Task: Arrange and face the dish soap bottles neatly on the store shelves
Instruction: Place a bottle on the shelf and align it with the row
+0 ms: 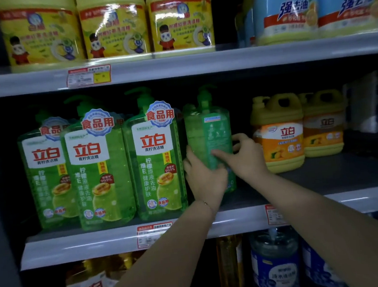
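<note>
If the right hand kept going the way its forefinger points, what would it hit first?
The green bottle standing back-side out. The right hand points left at it, and its forefinger already seems to touch the label.

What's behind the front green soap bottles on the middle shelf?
Behind the front green bottles, another green bottle stands partly covered, and tag edges peek out between them. Whether full rows follow is hidden by the fronts and the dark.

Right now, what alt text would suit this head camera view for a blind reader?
A left hand and a right hand hold a green soap bottle on the middle shelf, back label outward, beside three matching bottles facing front. Yellow jugs stand to its right.
</note>
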The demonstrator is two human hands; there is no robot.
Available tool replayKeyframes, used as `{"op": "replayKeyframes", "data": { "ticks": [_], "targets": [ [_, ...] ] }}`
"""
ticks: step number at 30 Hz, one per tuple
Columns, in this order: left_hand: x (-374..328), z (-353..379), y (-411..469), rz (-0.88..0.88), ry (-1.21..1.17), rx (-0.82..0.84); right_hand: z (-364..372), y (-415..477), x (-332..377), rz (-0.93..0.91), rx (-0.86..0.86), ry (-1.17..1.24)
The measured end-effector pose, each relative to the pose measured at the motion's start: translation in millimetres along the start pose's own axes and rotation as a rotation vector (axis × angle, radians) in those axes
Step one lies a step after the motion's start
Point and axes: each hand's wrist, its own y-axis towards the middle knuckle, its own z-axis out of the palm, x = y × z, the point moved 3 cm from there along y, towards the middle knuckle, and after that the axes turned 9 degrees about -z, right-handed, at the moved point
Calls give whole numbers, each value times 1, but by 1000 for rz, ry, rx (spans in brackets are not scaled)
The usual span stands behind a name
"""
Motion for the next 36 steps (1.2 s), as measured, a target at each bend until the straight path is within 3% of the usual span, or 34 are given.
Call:
{"op": "replayKeyframes", "data": {
  "ticks": [5, 9, 14, 21, 28, 32, 36],
  "targets": [
    [5, -5, -18, 137, 34, 48, 12, 6, -1, 212, 275, 217],
    [6, -15, 0, 168, 107, 153, 19, 13, -16, 319, 300, 379],
    [13, -13, -3, 333, 463, 297, 29, 21, -33, 376, 353, 545],
    [20, -8, -7, 376, 581, 108, 39, 32, -46, 509, 382, 614],
    [26, -1, -1, 209, 706, 270, 67, 22, -45, 372, 421, 379],
    [31, 3, 5, 72, 703, 393, 78, 26, -43, 290, 365, 35],
    [34, 6, 11, 6, 709, 442, 71, 23, -37, 250, 500, -61]
  ]
}}
